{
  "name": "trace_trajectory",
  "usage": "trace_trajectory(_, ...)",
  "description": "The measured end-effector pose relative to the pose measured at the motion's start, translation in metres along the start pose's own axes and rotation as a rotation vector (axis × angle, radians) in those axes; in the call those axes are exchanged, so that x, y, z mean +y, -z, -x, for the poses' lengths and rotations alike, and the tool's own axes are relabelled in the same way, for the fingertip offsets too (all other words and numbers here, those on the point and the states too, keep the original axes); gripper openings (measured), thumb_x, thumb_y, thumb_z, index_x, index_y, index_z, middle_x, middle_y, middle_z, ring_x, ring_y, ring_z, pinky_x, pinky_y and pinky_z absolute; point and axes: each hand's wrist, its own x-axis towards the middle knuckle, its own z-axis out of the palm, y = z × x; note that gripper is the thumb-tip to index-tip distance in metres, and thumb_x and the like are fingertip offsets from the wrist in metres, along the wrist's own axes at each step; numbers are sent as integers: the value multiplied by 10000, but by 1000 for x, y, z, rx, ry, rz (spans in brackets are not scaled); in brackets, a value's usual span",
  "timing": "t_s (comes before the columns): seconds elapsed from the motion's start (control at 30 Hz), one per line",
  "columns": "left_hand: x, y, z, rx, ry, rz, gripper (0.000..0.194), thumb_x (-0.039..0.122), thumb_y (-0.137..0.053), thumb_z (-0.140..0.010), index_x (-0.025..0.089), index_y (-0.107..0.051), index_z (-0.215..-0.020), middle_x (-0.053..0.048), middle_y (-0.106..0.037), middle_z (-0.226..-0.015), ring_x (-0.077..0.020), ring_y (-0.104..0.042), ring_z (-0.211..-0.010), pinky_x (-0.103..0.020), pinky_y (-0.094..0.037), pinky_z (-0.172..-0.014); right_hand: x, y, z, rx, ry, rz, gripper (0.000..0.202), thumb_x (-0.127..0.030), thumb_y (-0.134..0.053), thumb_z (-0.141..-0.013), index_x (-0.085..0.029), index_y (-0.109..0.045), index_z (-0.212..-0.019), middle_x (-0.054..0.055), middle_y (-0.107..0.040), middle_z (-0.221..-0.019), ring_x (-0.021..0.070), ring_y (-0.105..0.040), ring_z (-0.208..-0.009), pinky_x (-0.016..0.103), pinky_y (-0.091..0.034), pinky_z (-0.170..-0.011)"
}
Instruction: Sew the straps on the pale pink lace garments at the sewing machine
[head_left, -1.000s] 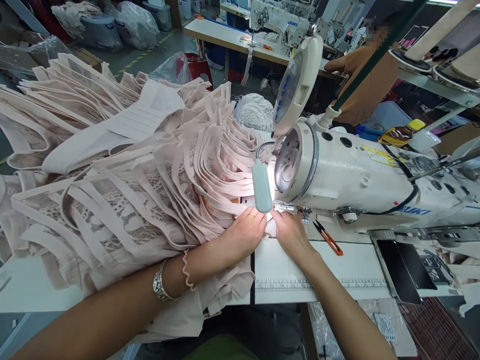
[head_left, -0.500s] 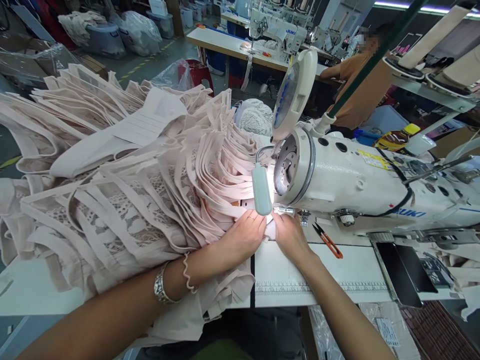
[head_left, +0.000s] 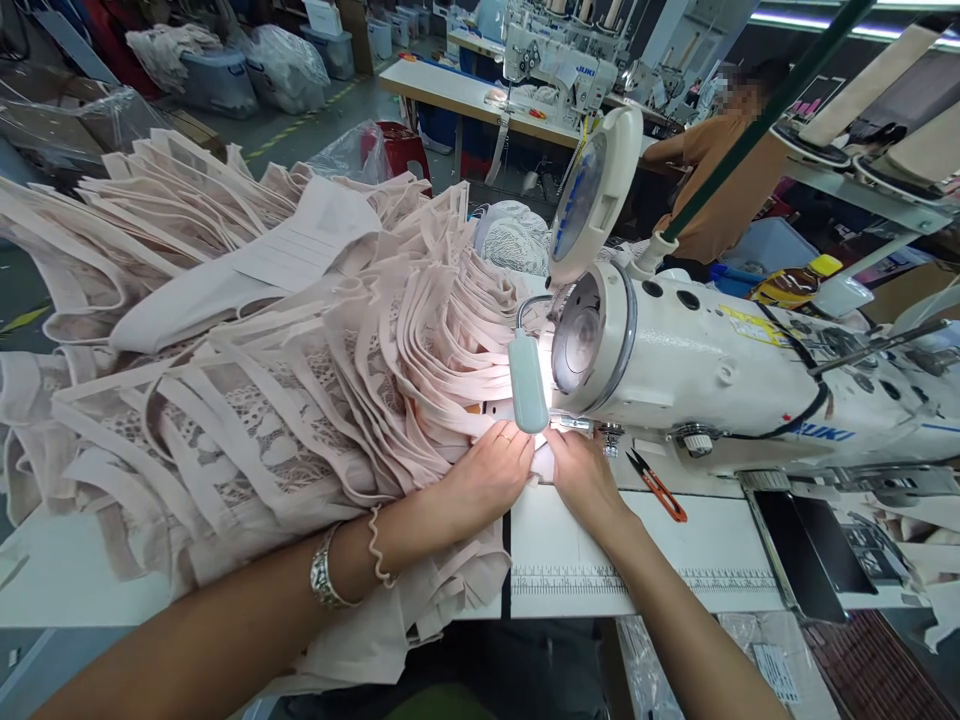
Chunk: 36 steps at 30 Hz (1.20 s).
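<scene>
As hands (head_left: 491, 470) hold cloth (head_left: 544, 463), sewing machine (head_left: 675, 350), JUKI lettering (head_left: 825, 433)

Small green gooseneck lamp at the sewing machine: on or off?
On: bright white light shows along the edge of the lamp and on the pink cloth beside it. Its front is turned away.

Since half a second ago, the disc (head_left: 579, 346) in the sewing machine (head_left: 682, 350) has blurred, apparently from turning.
</scene>
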Motion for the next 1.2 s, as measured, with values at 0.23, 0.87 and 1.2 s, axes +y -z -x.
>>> trace_trajectory(0.23, 0, -7, 1, 53, -4, 3, 246, 107, -354, -1010, 64, -585, -1081, -189, -623, -1179, -277, -596, -1093, -389, -434, -894, -1, 0, 1, -6, -10, 3, 420, -116, -373, -910, -218, -637, -1220, 86, -696, -934, 235, -612, -940, 348, -425, -869)
trace_trajectory(0.87, -37, 18, 6, 13, -8, 178, 176, 236, -486, -1008, 151, -571, -878, -68, -603, -960, -205, -551, -879, -323, -441, -792, 7, -16, 9, 288, 96, -298, 390, -153, -398, -920, -252, -718, -1120, 64, -704, -1086, 198, -630, -1021, 321, -498, -886)
trace_trajectory(1.2, -34, 21, 3, -19, 12, 172, 160, 300, -564, -984, 148, -610, -997, -67, -615, -999, -221, -549, -942, -333, -414, -836, 3, -14, 5, 309, 67, -414, 389, -195, -334, -937, -223, -710, -1032, 60, -738, -1016, 196, -658, -962, 318, -498, -860)
